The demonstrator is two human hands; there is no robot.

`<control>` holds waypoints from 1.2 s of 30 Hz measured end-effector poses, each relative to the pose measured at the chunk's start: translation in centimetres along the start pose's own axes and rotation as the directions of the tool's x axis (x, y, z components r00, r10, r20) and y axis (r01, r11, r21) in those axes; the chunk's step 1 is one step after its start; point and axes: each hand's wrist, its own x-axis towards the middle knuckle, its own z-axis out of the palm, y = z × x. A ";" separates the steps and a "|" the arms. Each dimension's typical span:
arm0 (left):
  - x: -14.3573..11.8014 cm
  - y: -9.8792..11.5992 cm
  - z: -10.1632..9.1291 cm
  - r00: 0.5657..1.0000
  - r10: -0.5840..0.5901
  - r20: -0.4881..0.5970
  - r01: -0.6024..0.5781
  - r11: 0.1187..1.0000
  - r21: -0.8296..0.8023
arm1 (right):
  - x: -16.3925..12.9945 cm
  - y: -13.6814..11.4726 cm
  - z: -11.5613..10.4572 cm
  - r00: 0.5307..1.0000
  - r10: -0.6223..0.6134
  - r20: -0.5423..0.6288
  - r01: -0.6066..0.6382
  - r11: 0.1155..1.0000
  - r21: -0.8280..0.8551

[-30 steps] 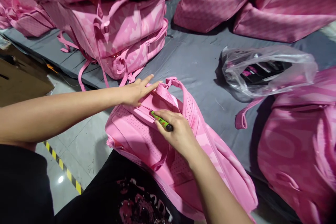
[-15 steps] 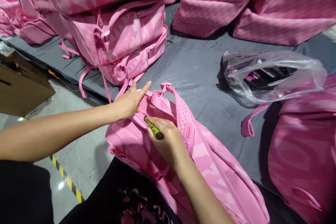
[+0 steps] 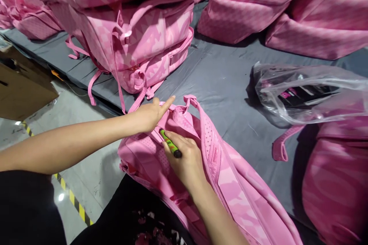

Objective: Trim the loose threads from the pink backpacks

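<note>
Your right hand [image 3: 186, 160] grips a green pen-like tool [image 3: 170, 143] against the pink camouflage fabric backpack [image 3: 227, 176] lying at the grey table's [image 3: 221, 80] edge; your left hand [image 3: 149, 115] presses flat beside it. A slip could mark or snag the fabric.

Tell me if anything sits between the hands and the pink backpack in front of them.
Nothing visible does. The left hand presses directly on the top of the backpack, and the right hand rests on its mesh back panel while gripping a green tool, whose tip points at the fabric beside the left hand.
</note>
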 end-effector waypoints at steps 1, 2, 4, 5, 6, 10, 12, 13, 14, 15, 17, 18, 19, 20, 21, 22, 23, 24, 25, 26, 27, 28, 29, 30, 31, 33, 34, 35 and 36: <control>0.0 0.0 -0.1 1.000 -0.002 0.000 0.002 1.000 0.003 | -0.1 -0.1 -0.1 1.000 0.010 0.004 -0.010 1.000 0.019; 0.0 0.1 -0.2 1.000 -0.002 -0.001 0.002 1.000 0.004 | -0.1 -0.3 -0.1 1.000 0.017 0.013 -0.018 0.999 0.038; -0.1 0.2 -0.6 1.000 -0.007 0.008 0.007 1.000 0.000 | -0.1 -0.5 -0.2 1.000 0.024 0.016 -0.024 1.000 0.020; -0.2 0.3 -0.8 1.000 -0.011 0.016 0.011 1.000 -0.001 | -0.1 -0.7 -0.2 1.000 0.021 -0.001 -0.021 1.000 -0.018; -0.3 0.4 -0.9 1.000 -0.016 0.024 0.016 1.000 0.001 | -0.1 -0.8 -0.1 0.999 0.016 -0.027 -0.018 0.998 -0.060; -0.5 0.5 -1.3 1.000 0.002 0.016 -0.002 1.000 0.007 | 0.0 -1.3 0.1 0.999 0.016 -0.033 -0.017 0.999 -0.038; -0.6 0.5 -1.3 1.000 0.016 0.007 -0.016 1.000 0.006 | 0.0 -1.4 0.2 0.999 0.038 -0.013 -0.038 0.999 -0.030; -0.7 0.5 -1.4 1.000 0.018 0.008 -0.018 1.000 0.007 | 0.0 -1.4 0.2 0.999 0.047 -0.024 -0.049 0.998 -0.046; -0.7 0.5 -1.4 1.000 0.015 0.012 -0.015 1.000 0.007 | 0.1 -1.4 0.2 0.997 0.053 -0.047 -0.056 0.997 -0.060; -0.7 0.6 -1.4 1.000 0.008 0.014 -0.008 1.000 0.006 | 0.1 -1.4 0.3 0.997 0.054 -0.061 -0.057 0.997 -0.054; -0.7 0.6 -1.4 1.000 -0.012 0.011 0.013 1.000 -0.004 | 0.2 -1.5 0.2 0.998 0.053 -0.039 -0.053 0.999 0.008; -0.7 0.6 -1.3 1.000 -0.014 0.006 0.014 1.000 -0.013 | 0.2 -1.5 0.2 0.998 0.055 -0.018 -0.054 0.998 0.028; -0.6 0.6 -1.3 1.000 -0.014 0.000 0.014 1.000 -0.018 | 0.2 -1.5 0.2 0.998 0.060 -0.011 -0.060 0.998 0.026; -0.6 0.5 -1.2 1.000 -0.010 0.000 0.010 1.000 -0.022 | 0.2 -1.5 0.2 0.997 0.068 -0.021 -0.068 0.998 0.002; -0.6 0.5 -1.1 1.000 -0.004 0.001 0.004 1.000 -0.023 | 0.1 -1.5 0.2 0.996 0.074 -0.048 -0.075 0.997 -0.031; -0.5 0.4 -1.0 1.000 0.001 0.003 -0.001 1.000 -0.021 | 0.1 -1.4 0.3 0.994 0.074 -0.078 -0.079 0.996 -0.053; -0.5 0.4 -0.9 1.000 0.006 0.000 -0.006 1.000 -0.020 | 0.0 -1.4 0.4 0.994 0.072 -0.087 -0.076 0.996 -0.046; -0.5 0.4 -0.9 1.000 0.006 -0.005 -0.006 1.000 -0.020 | 0.0 -1.3 0.4 0.995 0.071 -0.074 -0.072 0.997 -0.017; -0.5 0.3 -0.8 1.000 0.007 -0.011 -0.008 1.000 -0.023 | 0.0 -1.3 0.5 0.996 0.071 -0.050 -0.070 0.997 0.014; -0.6 0.3 -0.8 1.000 0.009 -0.018 -0.009 1.000 -0.027 | -0.1 -1.2 0.5 0.997 0.073 -0.030 -0.072 0.997 0.032; -0.6 0.3 -0.8 1.000 0.009 -0.021 -0.010 0.999 -0.031 | 0.0 -1.1 0.6 0.996 0.079 -0.029 -0.078 0.996 0.031; -0.6 0.3 -0.9 1.000 0.008 -0.017 -0.009 0.999 -0.036 | 0.0 -1.1 0.6 0.995 0.086 -0.044 -0.086 0.996 0.017; -0.7 0.3 -0.9 1.000 0.007 -0.013 -0.008 0.999 -0.039 | 0.0 -1.1 0.5 0.994 0.091 -0.068 -0.090 0.996 0.004; -0.7 0.3 -0.9 1.000 0.007 -0.010 -0.007 0.999 -0.041 | 0.1 -1.1 0.5 0.992 0.093 -0.080 -0.093 0.996 0.008; -0.7 0.3 -0.9 1.000 0.008 -0.012 -0.008 0.999 -0.042 | 0.2 -1.1 0.5 0.993 0.097 -0.067 -0.095 0.995 0.036; -0.7 0.3 -0.8 1.000 0.011 -0.029 -0.012 0.999 -0.043 | 0.2 -1.1 0.4 0.995 0.100 -0.003 -0.099 0.990 0.104; -0.6 0.3 -0.7 0.999 0.013 -0.040 -0.015 0.999 -0.042 | 0.2 -1.0 0.4 0.995 0.100 0.011 -0.100 0.988 0.116; -0.5 0.3 -0.6 0.999 0.013 -0.047 -0.015 0.999 -0.041 | 0.2 -1.0 0.4 0.995 0.102 0.000 -0.101 0.989 0.107; -0.5 0.3 -0.5 0.999 0.010 -0.049 -0.012 0.999 -0.042 | 0.1 -0.9 0.4 0.994 0.101 -0.029 -0.098 0.991 0.087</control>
